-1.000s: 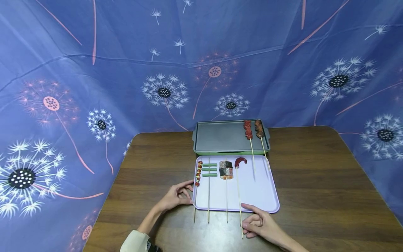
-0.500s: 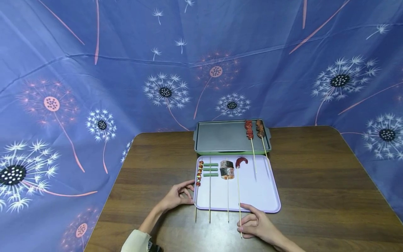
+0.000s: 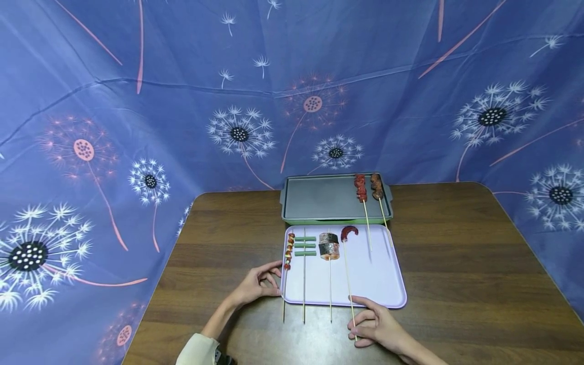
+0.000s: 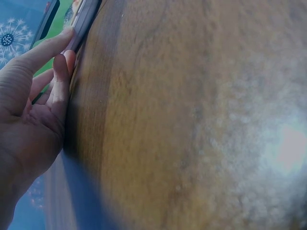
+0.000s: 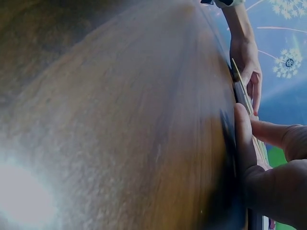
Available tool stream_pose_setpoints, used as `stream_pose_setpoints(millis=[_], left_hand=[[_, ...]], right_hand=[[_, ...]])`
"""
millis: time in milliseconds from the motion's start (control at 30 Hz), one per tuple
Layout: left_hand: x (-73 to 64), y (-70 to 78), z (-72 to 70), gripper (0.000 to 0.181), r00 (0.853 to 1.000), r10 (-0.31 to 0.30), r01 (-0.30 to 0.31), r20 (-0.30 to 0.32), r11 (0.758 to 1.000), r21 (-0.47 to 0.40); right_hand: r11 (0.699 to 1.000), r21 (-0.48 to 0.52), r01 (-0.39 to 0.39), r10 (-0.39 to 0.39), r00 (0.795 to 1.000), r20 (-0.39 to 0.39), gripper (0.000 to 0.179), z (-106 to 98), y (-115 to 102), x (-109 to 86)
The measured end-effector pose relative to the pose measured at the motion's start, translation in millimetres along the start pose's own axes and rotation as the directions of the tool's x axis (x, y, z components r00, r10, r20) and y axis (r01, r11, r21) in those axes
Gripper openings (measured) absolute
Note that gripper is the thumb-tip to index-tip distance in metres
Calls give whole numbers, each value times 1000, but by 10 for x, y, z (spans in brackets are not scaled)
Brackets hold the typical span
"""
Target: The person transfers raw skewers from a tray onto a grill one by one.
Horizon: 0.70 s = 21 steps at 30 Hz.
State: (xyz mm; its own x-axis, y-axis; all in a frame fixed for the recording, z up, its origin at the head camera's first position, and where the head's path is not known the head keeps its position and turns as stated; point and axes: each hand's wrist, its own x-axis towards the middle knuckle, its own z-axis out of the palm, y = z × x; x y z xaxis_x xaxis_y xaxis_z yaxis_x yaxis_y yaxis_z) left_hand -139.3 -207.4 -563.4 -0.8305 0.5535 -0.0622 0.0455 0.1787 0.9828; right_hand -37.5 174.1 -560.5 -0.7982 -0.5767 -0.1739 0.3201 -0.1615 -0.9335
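Observation:
My right hand (image 3: 377,324) pinches the lower stick of a tentacle skewer (image 3: 349,232), its index finger straight along the stick. The skewer's dark red curled top lies over the far part of the lilac tray (image 3: 378,284). At the tray's left edge, my left hand (image 3: 255,284) touches the rim with index finger and thumb set apart. Left of the tentacle lie a fish-chunk skewer (image 3: 329,246), a skewer of green pieces (image 3: 304,246) and a thin red-and-yellow skewer (image 3: 289,252). Their stick ends jut over the tray's near edge.
Behind the tray stands a grey griddle (image 3: 319,197) with a green base. A red meat skewer (image 3: 360,187) and a brown meat skewer (image 3: 376,186) lie at its right end, sticks reaching over the tray. Wooden table (image 3: 456,284) surrounds them, with a blue patterned cloth (image 3: 401,126) behind.
In the last half second my right hand shifts slightly right, swinging the tentacle skewer's near end right after a small leftward move. The left hand stays at the tray edge.

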Motion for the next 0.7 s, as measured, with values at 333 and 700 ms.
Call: stream_pose_setpoints(millis=[333,700], left_hand=[[-2,8,5,78,1000,-12,12,-11,1000,-2],[-7,19,0,78,1000,-9,9,-5,1000,-7]], right_hand=[[996,72,54,-61,993,98,74,-133,-5,-92],[987,84,138,-151,973,174,67,-162,22,-140]])
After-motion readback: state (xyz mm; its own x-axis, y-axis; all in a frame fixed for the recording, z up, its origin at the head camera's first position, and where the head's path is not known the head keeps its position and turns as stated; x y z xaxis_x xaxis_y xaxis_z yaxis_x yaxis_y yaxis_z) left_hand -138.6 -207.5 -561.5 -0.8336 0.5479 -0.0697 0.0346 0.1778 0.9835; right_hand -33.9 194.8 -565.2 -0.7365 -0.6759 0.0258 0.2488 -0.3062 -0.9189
